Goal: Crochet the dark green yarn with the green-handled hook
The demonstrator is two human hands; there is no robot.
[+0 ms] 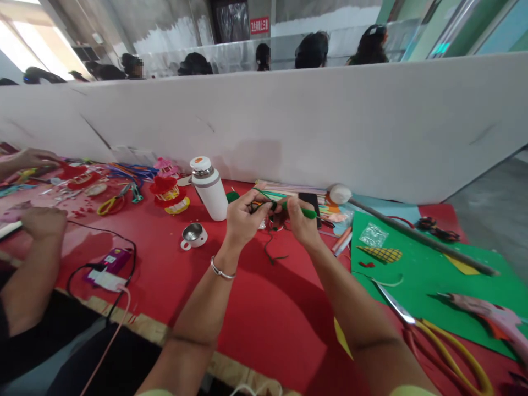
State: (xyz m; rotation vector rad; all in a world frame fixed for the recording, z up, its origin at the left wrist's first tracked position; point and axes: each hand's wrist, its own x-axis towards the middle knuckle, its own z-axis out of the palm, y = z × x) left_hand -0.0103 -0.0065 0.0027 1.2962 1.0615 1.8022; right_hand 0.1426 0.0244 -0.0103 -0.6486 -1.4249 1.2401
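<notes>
My left hand (243, 215) is closed in a pinch on dark green yarn (270, 254), a strand of which hangs down onto the red table. Close beside it, my right hand (302, 224) grips a slim green-handled tool (307, 212), which looks like a crochet hook; its working end meets the yarn between my hands, partly hidden by fingers. A green ball of yarn (232, 196) lies behind my left wrist, next to a white thermos bottle (209, 190). The steel-lined cup (193, 235) stands left of my left forearm.
Large yellow-handled scissors (416, 322) and a pink glue gun (482, 311) lie on the green sheet (437, 275) at right, crossed by a grey rod (421, 236). A co-worker's hand (43, 221) is at left, near a purple power strip (113, 261). A white partition (264, 121) stands behind.
</notes>
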